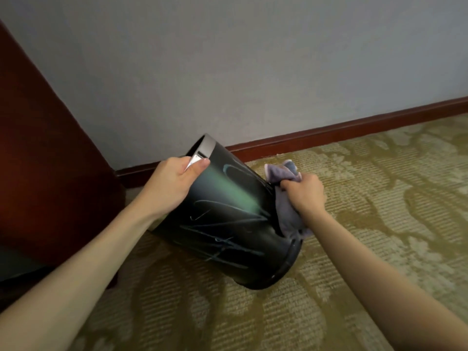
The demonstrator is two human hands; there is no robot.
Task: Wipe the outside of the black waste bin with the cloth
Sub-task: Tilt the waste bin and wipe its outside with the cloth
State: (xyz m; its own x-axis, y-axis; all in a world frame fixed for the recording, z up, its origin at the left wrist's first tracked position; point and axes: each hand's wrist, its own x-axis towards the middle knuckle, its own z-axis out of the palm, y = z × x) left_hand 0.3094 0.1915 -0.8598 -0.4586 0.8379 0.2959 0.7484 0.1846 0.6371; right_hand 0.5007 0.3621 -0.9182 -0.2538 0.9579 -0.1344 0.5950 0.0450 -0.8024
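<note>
Here, on patterned olive carpet (354, 198) by a grey wall (253, 72), the left hand (172, 183) grips the tilted black waste bin (228, 224) at its rim; the right hand (305, 193) clutches a lilac cloth (286, 211) against its side.

I see a patterned olive carpet (379, 188) with the tilted black waste bin (228, 219) resting on it by its base.
</note>
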